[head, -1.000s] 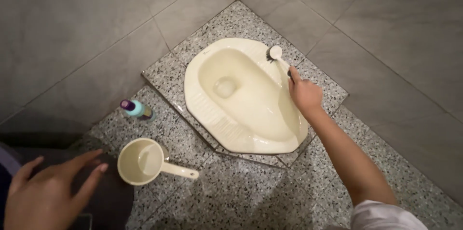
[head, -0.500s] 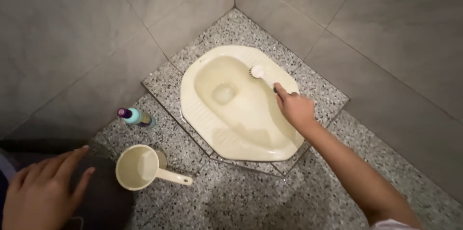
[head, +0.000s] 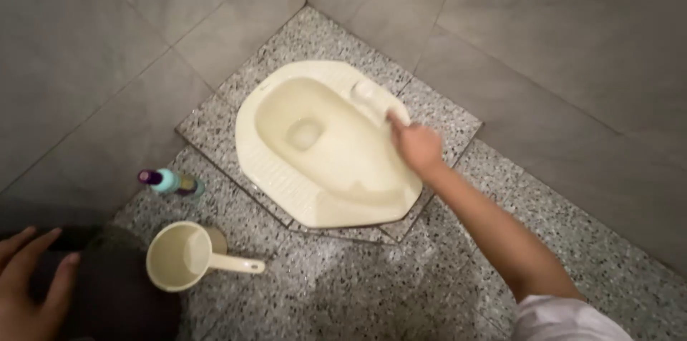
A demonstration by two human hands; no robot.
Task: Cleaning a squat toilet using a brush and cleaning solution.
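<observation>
Grey speckled terrazzo floor (head: 343, 291). Cream squat toilet pan (head: 315, 169) centre-frame. Cream dipper (head: 179, 256) at 7 o'clock, near for rinsing. Right hand (head: 416, 146), grip closed round blurred toilet brush (head: 368, 94), head against 1 o'clock rim. Left hand (head: 28, 291) open, resting on dark bucket (head: 122, 291).

The room is a small tiled corner. Two grey walls (head: 544, 47) of large smooth tiles meet at a vertical joint at the top of the view, and thin pale lines mark the tile joints. The floor (head: 372, 291) is speckled stone, grey with black and white grains. A raised step (head: 215, 108) of the same speckled stone fills the corner, with a straight edge toward the lower floor. The light is dim and even, a little warm, and the lower left part of the floor lies in dark shadow.
</observation>
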